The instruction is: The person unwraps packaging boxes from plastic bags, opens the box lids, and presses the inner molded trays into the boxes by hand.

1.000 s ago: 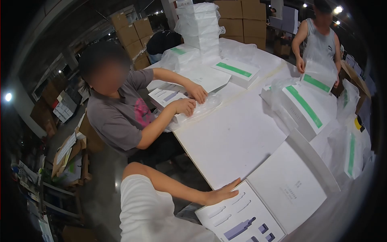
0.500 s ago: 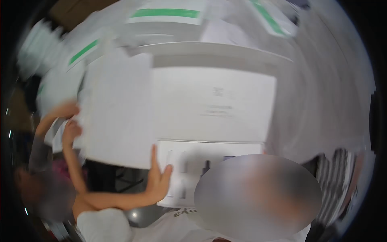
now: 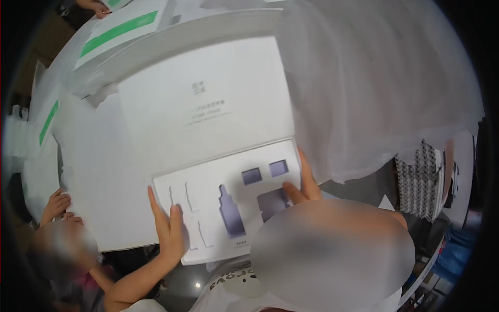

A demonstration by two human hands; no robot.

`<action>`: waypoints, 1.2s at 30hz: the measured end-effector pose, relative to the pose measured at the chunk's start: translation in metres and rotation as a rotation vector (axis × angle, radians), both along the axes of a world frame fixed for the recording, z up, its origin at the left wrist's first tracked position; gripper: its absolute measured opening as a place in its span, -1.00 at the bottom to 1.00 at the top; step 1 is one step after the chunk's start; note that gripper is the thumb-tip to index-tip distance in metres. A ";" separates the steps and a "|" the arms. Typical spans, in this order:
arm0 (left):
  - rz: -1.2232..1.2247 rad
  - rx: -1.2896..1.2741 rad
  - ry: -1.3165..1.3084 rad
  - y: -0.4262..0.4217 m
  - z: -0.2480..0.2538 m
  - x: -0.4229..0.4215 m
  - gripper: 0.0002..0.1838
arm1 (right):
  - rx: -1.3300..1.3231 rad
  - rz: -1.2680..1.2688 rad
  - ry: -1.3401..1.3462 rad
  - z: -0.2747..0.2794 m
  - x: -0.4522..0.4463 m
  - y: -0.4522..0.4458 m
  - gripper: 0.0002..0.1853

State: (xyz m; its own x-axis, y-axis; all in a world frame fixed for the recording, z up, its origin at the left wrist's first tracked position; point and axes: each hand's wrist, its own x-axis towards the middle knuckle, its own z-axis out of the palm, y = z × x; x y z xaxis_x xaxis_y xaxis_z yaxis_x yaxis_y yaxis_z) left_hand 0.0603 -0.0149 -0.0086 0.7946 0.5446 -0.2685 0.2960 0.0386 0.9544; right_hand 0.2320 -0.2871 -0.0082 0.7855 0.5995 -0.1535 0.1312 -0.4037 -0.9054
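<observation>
An open white box lies before me, its lid (image 3: 208,104) folded back with small printed text inside. Its tray (image 3: 202,171) has cut-outs showing purple: a bottle shape, two small squares and a larger opening, plus thin curved slits. My left hand (image 3: 169,234) rests at the tray's left edge, forefinger along the side and thumb on top. At the right edge, my right hand (image 3: 306,182) has its fingers along the outside and its thumb over the tray. Both hands grip the box between thumb and fingers. A blurred oval hides the area below the right hand.
White boxes with green bands (image 3: 119,36) lie at the upper left of the white table (image 3: 104,203). A co-worker's hands (image 3: 57,205) are at the left edge, another person's hand (image 3: 100,9) at the top. Translucent sheeting (image 3: 374,93) spreads right; patterned stacks (image 3: 418,182) stand beyond.
The view has swung right and closer over the box. My left hand has stayed at its left edge, and my right hand now shows at the right edge. The box appears tilted.
</observation>
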 end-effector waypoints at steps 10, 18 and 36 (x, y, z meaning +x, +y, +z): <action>-0.087 0.259 0.100 0.032 -0.007 0.032 -0.24 | 0.199 -0.090 0.033 -0.019 0.027 0.022 -0.06; 0.031 -0.449 -0.126 0.028 0.009 0.033 -0.19 | 0.120 -0.080 -0.052 -0.010 0.028 0.022 -0.04; 0.145 -0.222 -0.208 0.077 -0.033 0.093 -0.45 | 0.092 -0.105 -0.087 -0.006 0.027 0.025 -0.08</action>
